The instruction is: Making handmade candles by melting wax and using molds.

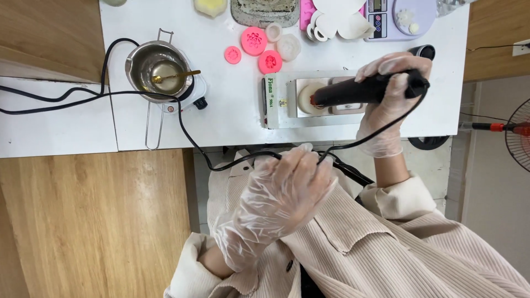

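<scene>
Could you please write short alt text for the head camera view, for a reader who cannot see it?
A person in clear plastic gloves holds a black heat tool in the right hand, its tip at a round white piece on a small scale, while the left hand grips the black cord. Pink moulds and a metal melting pot sit on the white table.

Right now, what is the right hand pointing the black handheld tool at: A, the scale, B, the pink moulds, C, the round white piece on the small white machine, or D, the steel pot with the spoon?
C: the right hand grips the black tool, whose tip meets the round white piece on the white machine.
</scene>
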